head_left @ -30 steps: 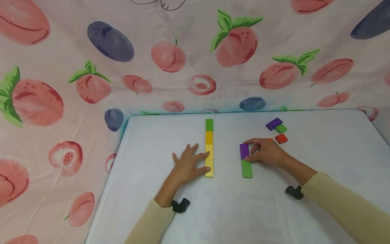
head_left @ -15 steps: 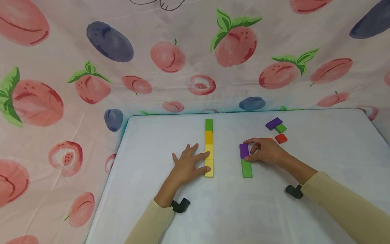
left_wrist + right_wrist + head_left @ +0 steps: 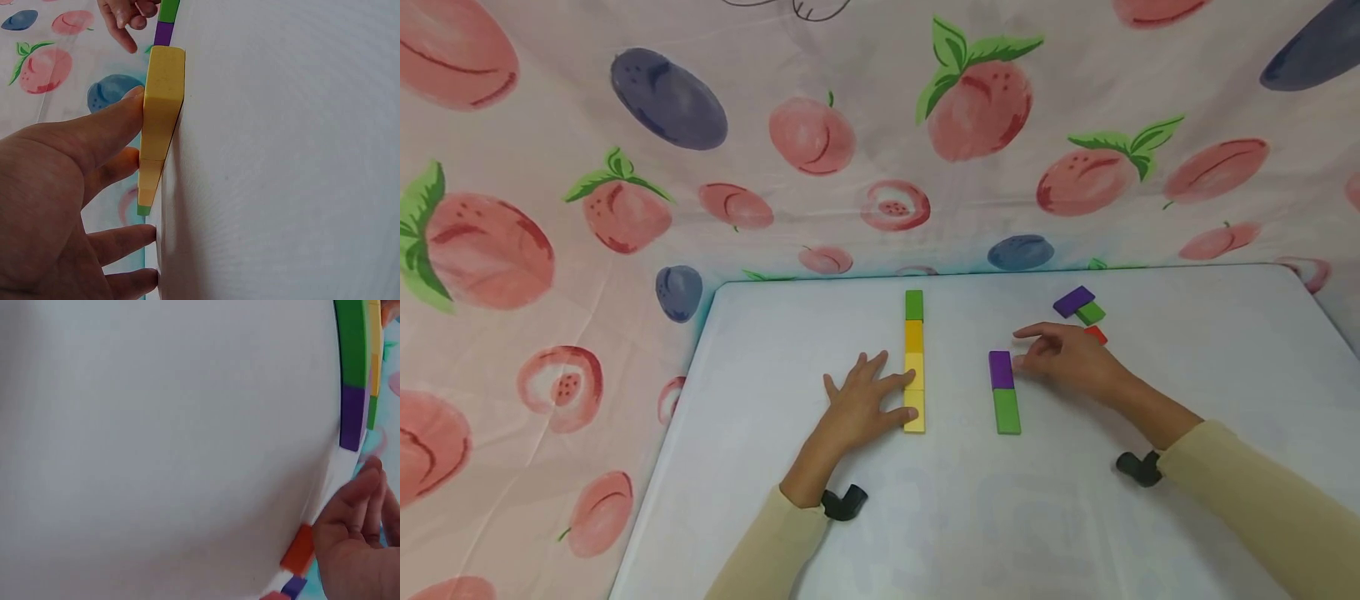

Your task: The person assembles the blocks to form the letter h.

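A straight row of blocks stands left of centre in the head view: a green block, an orange-yellow block and two yellow blocks. My left hand lies spread beside it, thumb and index fingertips resting on the yellow pair. To the right is a shorter row, a purple block end to end with a green block. Just off the purple block's right side hovers my right hand, fingers loosely bent with nothing between them.
Behind the right hand lie a loose purple block, a small green block and a partly covered red block. An orange block shows in the right wrist view. A fruit-print cloth hangs behind the white table.
My right hand has let go of the purple block and drawn back to the right, now covering part of the red block. The left hand and both rows have kept their places.
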Demonstrator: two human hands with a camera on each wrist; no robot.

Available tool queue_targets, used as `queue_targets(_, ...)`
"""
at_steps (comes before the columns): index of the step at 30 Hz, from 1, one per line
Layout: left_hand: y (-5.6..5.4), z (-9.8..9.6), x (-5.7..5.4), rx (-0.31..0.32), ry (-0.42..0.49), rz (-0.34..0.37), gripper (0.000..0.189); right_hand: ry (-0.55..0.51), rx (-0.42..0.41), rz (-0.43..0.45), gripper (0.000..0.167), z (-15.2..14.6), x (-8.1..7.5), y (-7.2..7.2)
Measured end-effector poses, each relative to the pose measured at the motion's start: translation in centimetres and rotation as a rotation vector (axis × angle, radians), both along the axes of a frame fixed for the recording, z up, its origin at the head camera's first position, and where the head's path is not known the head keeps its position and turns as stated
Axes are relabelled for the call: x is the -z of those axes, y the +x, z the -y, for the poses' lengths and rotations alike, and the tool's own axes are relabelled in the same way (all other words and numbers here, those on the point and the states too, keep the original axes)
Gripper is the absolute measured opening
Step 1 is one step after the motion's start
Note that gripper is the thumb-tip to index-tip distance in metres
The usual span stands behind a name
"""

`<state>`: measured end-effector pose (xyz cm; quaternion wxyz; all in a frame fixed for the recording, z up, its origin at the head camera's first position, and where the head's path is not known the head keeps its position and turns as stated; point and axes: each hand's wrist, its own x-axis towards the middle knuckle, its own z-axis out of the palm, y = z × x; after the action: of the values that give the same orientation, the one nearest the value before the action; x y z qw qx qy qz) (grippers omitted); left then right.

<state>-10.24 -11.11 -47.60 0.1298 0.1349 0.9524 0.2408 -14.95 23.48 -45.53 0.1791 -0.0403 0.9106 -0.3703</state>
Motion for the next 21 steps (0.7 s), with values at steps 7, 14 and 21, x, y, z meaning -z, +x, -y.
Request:
queue_targets(7, -0.1, 0.1, 0.1, 0.005, 0.001, -0.001, 0.056, -0.03, 0.102, -0.11, 0.057, -1.8, -1.0, -0.7)
queue_targets(14, -0.1, 0.1, 0.0, 0.005, 0.007, -0.002, 0.057, 0.043, 0.194, -0.206, 0.052, -3.4, -1.3, -1.9)
queue_targets(21, 0.0, 0.0, 0.1, 0.008, 0.003, -0.007, 0.056, 0.161, 0.159, -0.245, 0.052, -5.1, -1.0, -3.4)
